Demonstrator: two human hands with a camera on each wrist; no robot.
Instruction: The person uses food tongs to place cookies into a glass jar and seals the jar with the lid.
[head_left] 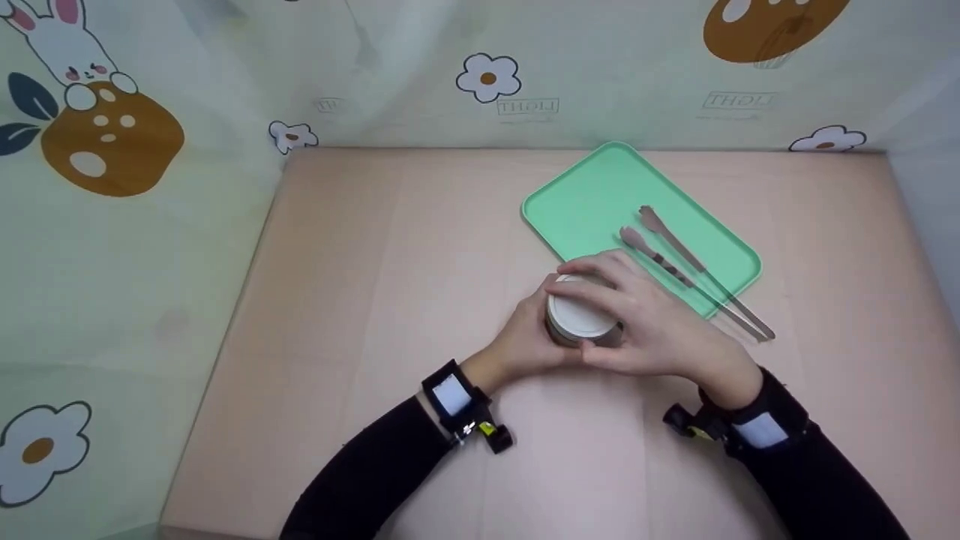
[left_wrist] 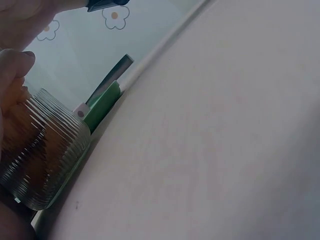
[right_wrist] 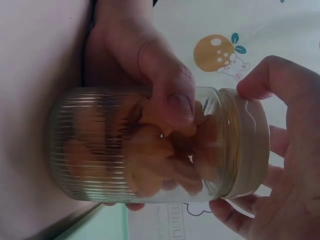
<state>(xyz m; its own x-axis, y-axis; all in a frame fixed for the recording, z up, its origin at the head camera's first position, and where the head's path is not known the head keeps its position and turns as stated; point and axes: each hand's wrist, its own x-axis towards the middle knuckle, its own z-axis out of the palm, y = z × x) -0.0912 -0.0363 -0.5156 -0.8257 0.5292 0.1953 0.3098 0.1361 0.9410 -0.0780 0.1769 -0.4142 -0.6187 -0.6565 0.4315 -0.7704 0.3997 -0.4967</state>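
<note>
A ribbed glass jar (right_wrist: 135, 150) stands upright on the table, filled with orange-brown pieces whose kind I cannot tell. Its pale screw lid (head_left: 581, 309) is on. My left hand (head_left: 525, 337) wraps around the jar's body, with the thumb across the glass in the right wrist view. From above, my right hand (head_left: 645, 322) grips the lid, fingers and thumb spread around its rim. Part of the jar (left_wrist: 50, 145) shows at the left of the left wrist view, where the left hand is mostly cut off.
Behind the jar lies a green tray (head_left: 585, 195) on the pinkish table (head_left: 337, 300). Two long slim utensils (head_left: 679, 247) with paw-like ends rest across it, their metal ends over its near edge. A patterned curtain (head_left: 405, 67) hangs at the back and left.
</note>
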